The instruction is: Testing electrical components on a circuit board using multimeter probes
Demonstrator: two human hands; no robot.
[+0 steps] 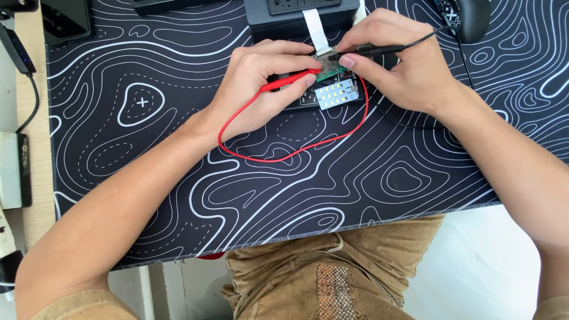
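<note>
My left hand point(264, 83) grips a red test probe point(287, 81) whose tip rests on a small green circuit board point(325, 72). My right hand point(400, 62) pinches a black test probe point(379, 50) that points at the same board from the right. A red lead point(278, 159) loops toward me across the mat, and a black lead point(409, 123) runs under my right wrist. Just below the green board lies a small white panel of yellow LED squares point(338, 95) on a dark device.
A black desk mat with white contour lines point(178, 148) covers the desk. A dark box with a white ribbon cable point(317, 26) stands behind the hands. A black mouse point(468, 18) is at the far right, and a phone point(68, 21) and a cable at the far left.
</note>
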